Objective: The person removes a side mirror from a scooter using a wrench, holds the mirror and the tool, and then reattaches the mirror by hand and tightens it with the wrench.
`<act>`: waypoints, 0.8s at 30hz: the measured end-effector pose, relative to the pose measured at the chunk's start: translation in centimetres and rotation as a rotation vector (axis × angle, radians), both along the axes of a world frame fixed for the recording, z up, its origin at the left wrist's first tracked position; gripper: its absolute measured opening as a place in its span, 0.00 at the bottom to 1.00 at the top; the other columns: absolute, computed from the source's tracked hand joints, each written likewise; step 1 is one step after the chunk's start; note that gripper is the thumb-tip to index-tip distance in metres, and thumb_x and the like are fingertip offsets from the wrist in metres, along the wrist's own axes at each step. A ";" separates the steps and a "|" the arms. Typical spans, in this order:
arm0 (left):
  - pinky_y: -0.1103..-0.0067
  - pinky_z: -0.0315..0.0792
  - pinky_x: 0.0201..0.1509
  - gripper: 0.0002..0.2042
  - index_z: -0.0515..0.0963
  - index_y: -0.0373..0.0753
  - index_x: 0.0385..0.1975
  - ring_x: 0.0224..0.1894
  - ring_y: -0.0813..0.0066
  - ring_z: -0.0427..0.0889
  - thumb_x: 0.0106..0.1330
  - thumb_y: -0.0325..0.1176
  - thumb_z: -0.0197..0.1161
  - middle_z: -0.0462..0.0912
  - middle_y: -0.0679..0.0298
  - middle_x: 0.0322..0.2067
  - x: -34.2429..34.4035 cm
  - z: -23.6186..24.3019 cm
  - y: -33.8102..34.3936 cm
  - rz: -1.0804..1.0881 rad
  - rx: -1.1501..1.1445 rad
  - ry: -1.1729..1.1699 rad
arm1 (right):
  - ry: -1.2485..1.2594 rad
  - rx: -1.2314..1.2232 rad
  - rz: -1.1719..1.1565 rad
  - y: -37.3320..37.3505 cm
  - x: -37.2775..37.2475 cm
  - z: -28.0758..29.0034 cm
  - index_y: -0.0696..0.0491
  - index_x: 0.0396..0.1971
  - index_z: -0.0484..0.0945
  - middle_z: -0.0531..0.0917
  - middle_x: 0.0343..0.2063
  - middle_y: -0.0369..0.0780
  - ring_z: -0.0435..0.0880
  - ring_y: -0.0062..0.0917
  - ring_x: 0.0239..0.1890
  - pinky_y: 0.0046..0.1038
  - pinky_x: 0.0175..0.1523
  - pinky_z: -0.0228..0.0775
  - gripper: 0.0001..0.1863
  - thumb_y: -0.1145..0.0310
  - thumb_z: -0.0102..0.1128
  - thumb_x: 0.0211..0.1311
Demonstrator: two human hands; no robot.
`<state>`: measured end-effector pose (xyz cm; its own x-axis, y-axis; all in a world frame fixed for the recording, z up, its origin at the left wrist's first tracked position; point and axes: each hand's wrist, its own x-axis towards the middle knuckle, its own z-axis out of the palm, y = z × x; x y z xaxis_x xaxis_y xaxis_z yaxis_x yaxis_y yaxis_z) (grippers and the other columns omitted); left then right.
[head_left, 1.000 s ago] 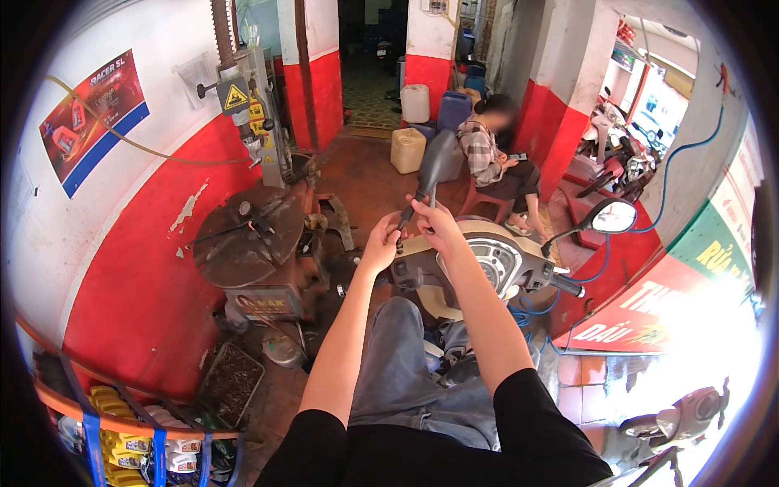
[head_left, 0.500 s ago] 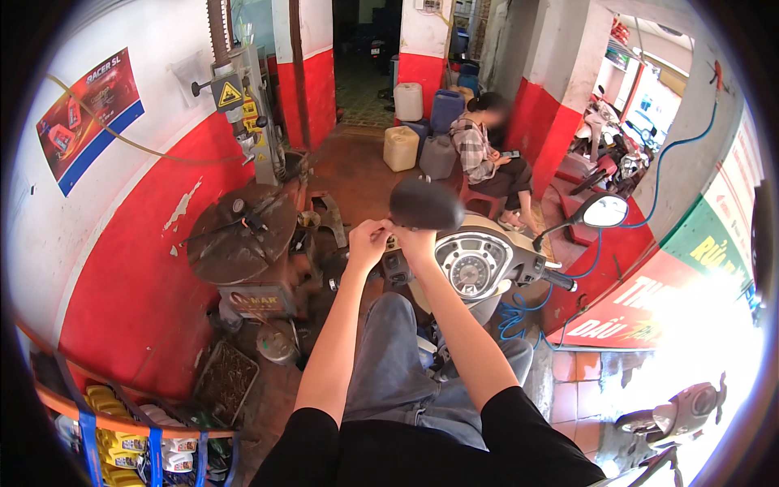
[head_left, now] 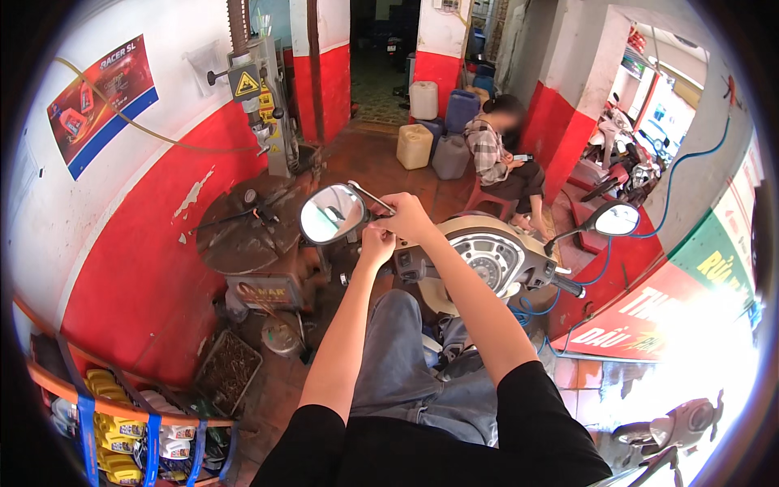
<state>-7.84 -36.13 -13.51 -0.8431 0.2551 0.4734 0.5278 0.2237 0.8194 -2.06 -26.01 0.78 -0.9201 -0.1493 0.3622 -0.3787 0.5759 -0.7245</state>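
A left mirror (head_left: 329, 213) hangs with its glass toward me above the left handlebar of the beige scooter (head_left: 471, 260). My right hand (head_left: 406, 219) is closed near its stem, gripping a thin silver rod (head_left: 369, 196), perhaps a wrench, that crosses the mirror's right edge. My left hand (head_left: 376, 243) is curled at the stem's base just below, fingers pressed together and partly hidden by the right hand. The dashboard (head_left: 484, 264) lies right of my hands, and the right mirror (head_left: 617, 218) stands on its stem beyond it.
A seated person (head_left: 499, 162) holds a phone near jerrycans (head_left: 414, 146). A tyre machine (head_left: 243, 231) stands left, with a metal tray (head_left: 230, 373) and oil shelf (head_left: 114, 422) below. A blue hose (head_left: 682, 162) hangs right; parked motorbikes (head_left: 621, 158) show beyond the pillar.
The left mirror has turned and swung leftward from upright, so its glass now faces me instead of its dark back. My right hand has shifted slightly left along with it.
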 end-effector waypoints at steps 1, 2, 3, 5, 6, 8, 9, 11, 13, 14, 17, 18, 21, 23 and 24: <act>0.75 0.73 0.31 0.06 0.79 0.31 0.34 0.30 0.71 0.84 0.58 0.23 0.60 0.84 0.56 0.25 0.0 -0.1 0.2 0.017 0.007 -0.053 | -0.009 -0.032 -0.033 -0.2 -0.3 -0.3 0.59 0.37 0.84 0.87 0.31 0.43 0.86 0.26 0.35 0.28 0.43 0.77 0.19 0.71 0.76 0.40; 0.75 0.73 0.31 0.06 0.79 0.31 0.34 0.30 0.71 0.84 0.58 0.23 0.60 0.84 0.56 0.25 0.1 -0.2 0.5 0.015 0.008 -0.054 | -0.010 -0.031 -0.035 -0.3 -0.4 -0.6 0.59 0.37 0.84 0.87 0.31 0.43 0.86 0.26 0.35 0.28 0.43 0.77 0.19 0.71 0.76 0.40; 0.76 0.73 0.32 0.07 0.78 0.31 0.35 0.30 0.72 0.84 0.58 0.23 0.60 0.84 0.56 0.26 -0.1 -0.4 0.2 0.011 0.085 -0.028 | -0.031 -0.049 -0.065 -1.0 -0.3 -0.8 0.59 0.37 0.84 0.87 0.31 0.43 0.86 0.26 0.35 0.28 0.43 0.77 0.19 0.71 0.76 0.40; 0.77 0.73 0.32 0.08 0.78 0.31 0.37 0.31 0.72 0.84 0.59 0.23 0.60 0.83 0.56 0.26 -0.4 -0.8 -0.3 0.012 0.157 0.001 | -0.051 -0.072 -0.088 -2.4 -0.6 -0.9 0.59 0.36 0.84 0.87 0.31 0.44 0.86 0.27 0.34 0.29 0.42 0.77 0.19 0.71 0.76 0.41; 0.77 0.73 0.33 0.09 0.77 0.30 0.39 0.31 0.72 0.83 0.59 0.24 0.60 0.83 0.56 0.27 0.4 -0.4 0.2 0.002 0.254 0.058 | -0.035 -0.061 -0.135 -2.4 -0.8 -1.3 0.58 0.37 0.84 0.87 0.31 0.44 0.86 0.28 0.34 0.29 0.42 0.77 0.19 0.71 0.76 0.41; 0.76 0.73 0.34 0.10 0.76 0.30 0.40 0.32 0.73 0.83 0.60 0.24 0.61 0.82 0.55 0.28 0.9 -0.2 0.9 -0.017 0.348 0.108 | -0.024 -0.053 -0.191 -1.8 -1.0 -2.1 0.58 0.37 0.85 0.87 0.31 0.44 0.87 0.28 0.33 0.29 0.41 0.77 0.18 0.71 0.76 0.41; 0.77 0.73 0.34 0.11 0.75 0.29 0.42 0.33 0.72 0.83 0.61 0.25 0.61 0.82 0.55 0.30 0.3 -0.5 0.4 -0.036 0.244 0.056 | -0.031 -0.076 -0.230 -2.3 -1.1 -1.8 0.56 0.36 0.85 0.87 0.31 0.43 0.86 0.31 0.34 0.30 0.42 0.77 0.18 0.71 0.76 0.40; 0.77 0.73 0.35 0.13 0.74 0.29 0.45 0.35 0.71 0.84 0.61 0.25 0.61 0.82 0.55 0.31 -0.7 -1.0 -0.6 -0.044 0.137 0.007 | -0.036 -0.103 -0.259 -3.1 -1.3 -1.0 0.55 0.36 0.85 0.87 0.31 0.43 0.86 0.34 0.34 0.31 0.44 0.77 0.18 0.70 0.75 0.40; 0.77 0.74 0.34 0.14 0.73 0.29 0.47 0.36 0.67 0.85 0.63 0.25 0.59 0.83 0.53 0.33 -1.0 -0.9 -0.7 -0.067 0.066 -0.023 | -0.067 -0.053 -0.293 -2.9 -1.1 -0.3 0.55 0.37 0.85 0.86 0.30 0.42 0.86 0.33 0.35 0.31 0.43 0.77 0.19 0.69 0.75 0.40; 0.77 0.74 0.34 0.14 0.73 0.29 0.47 0.36 0.67 0.85 0.63 0.25 0.59 0.83 0.53 0.33 -0.9 -0.9 -0.8 -0.063 0.067 -0.023 | -0.067 -0.052 -0.289 -3.0 -1.1 -0.2 0.55 0.37 0.85 0.86 0.30 0.42 0.86 0.33 0.35 0.31 0.43 0.77 0.19 0.69 0.75 0.40; 0.77 0.74 0.35 0.11 0.73 0.30 0.46 0.36 0.67 0.85 0.64 0.24 0.58 0.83 0.54 0.31 1.2 0.9 0.6 -0.088 0.139 -0.025 | -0.078 -0.096 -0.277 -1.0 -1.0 -1.1 0.55 0.38 0.85 0.86 0.30 0.42 0.86 0.33 0.35 0.31 0.43 0.77 0.19 0.68 0.75 0.40; 0.76 0.75 0.35 0.10 0.74 0.30 0.45 0.35 0.69 0.85 0.65 0.24 0.58 0.82 0.54 0.30 1.4 1.0 0.5 -0.074 0.173 0.000 | -0.038 -0.069 -0.234 -0.8 -1.1 -1.0 0.55 0.37 0.85 0.86 0.30 0.42 0.86 0.32 0.34 0.31 0.42 0.76 0.19 0.69 0.74 0.40; 0.76 0.76 0.35 0.09 0.74 0.30 0.44 0.33 0.70 0.84 0.65 0.23 0.57 0.82 0.55 0.29 1.1 0.9 0.0 -0.070 0.147 0.011 | -0.001 -0.060 -0.141 -0.3 -0.6 -1.0 0.56 0.37 0.84 0.86 0.30 0.42 0.85 0.30 0.34 0.30 0.42 0.76 0.19 0.69 0.74 0.41; 0.76 0.76 0.35 0.09 0.74 0.31 0.44 0.33 0.70 0.84 0.65 0.23 0.58 0.82 0.56 0.29 0.8 0.3 -0.5 -0.072 0.089 -0.001 | -0.001 -0.077 -0.084 -0.1 -0.2 -1.1 0.57 0.36 0.84 0.86 0.30 0.43 0.85 0.29 0.34 0.30 0.43 0.76 0.18 0.70 0.73 0.41; 0.76 0.76 0.35 0.08 0.75 0.31 0.42 0.32 0.71 0.84 0.65 0.23 0.58 0.82 0.56 0.29 1.2 0.7 -0.1 -0.061 0.082 -0.007 | 0.013 -0.167 -0.051 0.8 -0.1 -1.8 0.58 0.37 0.83 0.86 0.30 0.41 0.84 0.27 0.35 0.29 0.43 0.75 0.18 0.71 0.73 0.42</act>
<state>-6.64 -36.19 -12.79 -0.8305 0.2668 0.4889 0.5326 0.1233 0.8374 -2.14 -25.24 -1.03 -0.9199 -0.0393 0.3901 -0.3622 0.4665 -0.8070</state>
